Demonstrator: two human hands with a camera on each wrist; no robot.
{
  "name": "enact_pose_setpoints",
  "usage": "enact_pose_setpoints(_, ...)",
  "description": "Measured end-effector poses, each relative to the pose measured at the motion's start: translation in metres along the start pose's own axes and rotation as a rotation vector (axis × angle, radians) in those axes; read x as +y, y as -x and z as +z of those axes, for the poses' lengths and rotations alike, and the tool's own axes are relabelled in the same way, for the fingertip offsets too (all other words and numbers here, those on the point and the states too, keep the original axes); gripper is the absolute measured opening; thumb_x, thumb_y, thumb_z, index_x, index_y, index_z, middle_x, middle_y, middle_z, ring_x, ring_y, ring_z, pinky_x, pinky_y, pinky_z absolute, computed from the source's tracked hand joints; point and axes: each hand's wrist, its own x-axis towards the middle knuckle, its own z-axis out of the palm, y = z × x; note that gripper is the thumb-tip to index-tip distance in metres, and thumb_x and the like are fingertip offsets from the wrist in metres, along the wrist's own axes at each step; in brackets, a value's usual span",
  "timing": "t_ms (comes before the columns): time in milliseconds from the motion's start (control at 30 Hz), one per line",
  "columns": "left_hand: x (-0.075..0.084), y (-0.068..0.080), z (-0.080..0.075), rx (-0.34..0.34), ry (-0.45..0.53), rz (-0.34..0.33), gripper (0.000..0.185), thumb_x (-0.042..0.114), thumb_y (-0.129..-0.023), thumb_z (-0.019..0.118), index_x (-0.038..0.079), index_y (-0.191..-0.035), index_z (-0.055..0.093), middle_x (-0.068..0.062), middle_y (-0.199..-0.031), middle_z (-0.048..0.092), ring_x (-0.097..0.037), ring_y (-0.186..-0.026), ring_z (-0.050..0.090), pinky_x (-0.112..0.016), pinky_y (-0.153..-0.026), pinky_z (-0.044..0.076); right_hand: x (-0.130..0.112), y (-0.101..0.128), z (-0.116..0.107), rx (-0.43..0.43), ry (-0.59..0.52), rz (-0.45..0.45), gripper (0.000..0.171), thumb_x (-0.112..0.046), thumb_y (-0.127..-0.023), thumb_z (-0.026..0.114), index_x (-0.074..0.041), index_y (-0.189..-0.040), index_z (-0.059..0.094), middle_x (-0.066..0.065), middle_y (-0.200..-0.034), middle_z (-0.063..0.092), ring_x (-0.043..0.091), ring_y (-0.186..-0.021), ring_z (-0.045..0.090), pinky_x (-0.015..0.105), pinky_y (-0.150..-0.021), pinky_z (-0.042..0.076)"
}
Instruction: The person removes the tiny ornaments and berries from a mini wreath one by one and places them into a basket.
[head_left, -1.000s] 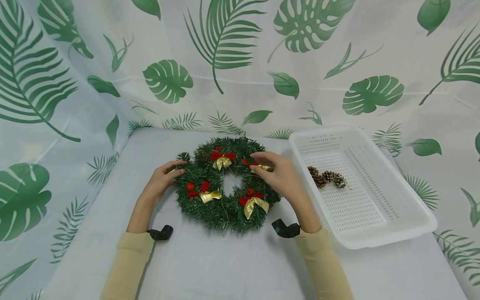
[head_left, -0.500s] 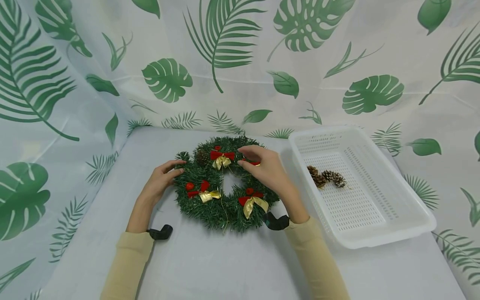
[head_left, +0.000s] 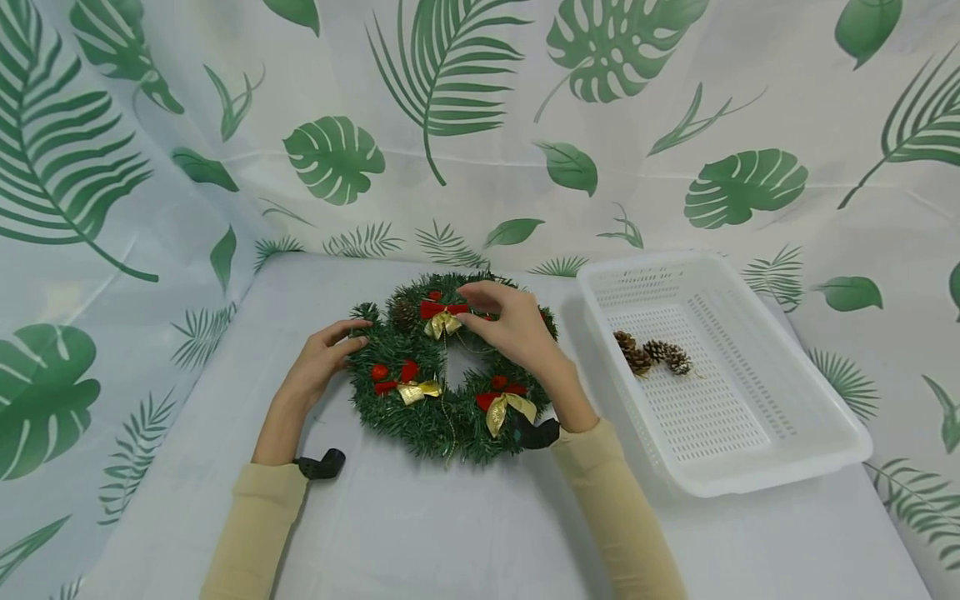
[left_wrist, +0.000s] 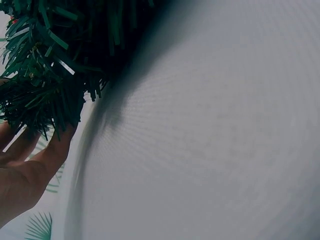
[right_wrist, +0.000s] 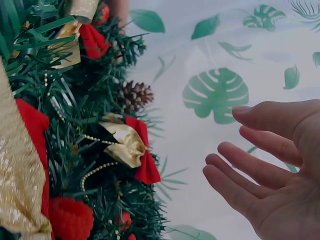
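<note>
Wreath (head_left: 450,367) lies flat on the table (head_left: 420,533), centre of my view, just left of the white basket (head_left: 780,467).

My left hand (head_left: 318,367) rests on the wreath's left edge, fingers straight, tips touching the green needles. Left wrist view confirms it: fingertips (left_wrist: 60,145) sit against the needle tufts, nothing gripped.

My right hand (head_left: 513,329) hovers over the top right of the wreath, fingers spread and relaxed, clamped on nothing. Fingertips are near the top red and gold bow (head_left: 444,318). Right wrist view shows the palm open with fingers (right_wrist: 250,170) apart and air between them and the greenery; from the head view I can't tell whether they touch the bow.

Wreath details: three more bows partly visible, one lower left (head_left: 408,387), one lower right (head_left: 506,404), one mostly hidden under my right hand. A small pine cone (head_left: 405,315) sits in the upper left of the ring, also seen in the right wrist view (right_wrist: 136,95). Red berries (head_left: 380,372) on the left side.

Basket holds two loose pine cones (head_left: 652,357) lying side by side near its left wall.

No brands, labels or readable writing anywhere. The backdrop (head_left: 615,125) has a green leaf print only.
</note>
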Motion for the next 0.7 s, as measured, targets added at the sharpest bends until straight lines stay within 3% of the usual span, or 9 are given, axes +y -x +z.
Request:
enact_pose_setpoints(367,0.000,0.001,0.001,0.003,0.007,-0.005,0.052,0.032,-0.104,0.063,0.010,-0.150,0.053,-0.009,-0.167,0.030,-0.035,-0.145,0.037,-0.048,-0.104,0.039,0.002,-0.013,0.014,-0.019,0.010,0.018,0.038,-0.012,-0.095,0.076,-0.005,-0.131,0.068,0.018,-0.128,0.070,0.032,-0.116,0.069,0.042,-0.099,0.056)
enact_pose_setpoints(700,0.001,0.000,0.001,0.001,0.008,-0.007,0.052,0.032,-0.104,0.063,0.010,-0.150,0.052,-0.008,-0.166,0.032,-0.035,-0.146,0.037,-0.048,-0.105,0.038,0.002,-0.023,0.026,-0.096,-0.033,0.052,0.039,-0.016,-0.098,0.072,-0.006,-0.135,0.066,0.017,-0.132,0.068,0.032,-0.119,0.067,0.042,-0.098,0.056)
